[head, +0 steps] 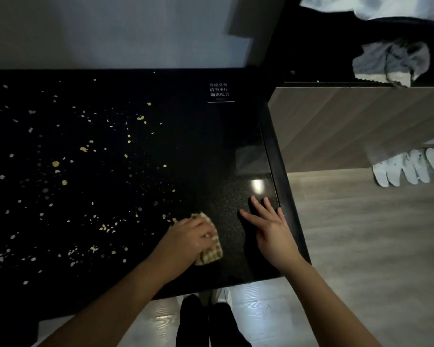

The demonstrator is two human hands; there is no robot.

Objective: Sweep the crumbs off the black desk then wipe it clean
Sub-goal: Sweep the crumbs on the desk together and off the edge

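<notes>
The black desk (211,146) is a glossy, finely speckled slab with a straight right edge and a near edge that slants away to the left. Pale yellow and whitish crumbs (55,164), flaky and uneven, are scattered over its left and middle parts, from near the far edge to near the near edge. The strip along the right edge shows almost none, only a lamp glare.

The cloth (211,255) lies on the desk toward the near right corner, at the right margin of the crumb field. It is a beige-and-white checked, waffle-textured rag, bunched up. Its long axis runs roughly from the near edge toward the far edge, one end poking out beyond the fingers and the other beside the wrist. The left hand (191,239) lies on top of it, fingers curled down over the fabric, gripping it against the surface.

The right hand (271,229) rests flat on the desk just beside the right edge, fingers straight and spread, holding nothing, with a bare gap between it and the cloth.

A small white printed label (219,92) sits near the far right corner. Beyond the right edge is a wood-grain panel (348,126), grey plank floor (361,234) and white slippers (411,169)
</notes>
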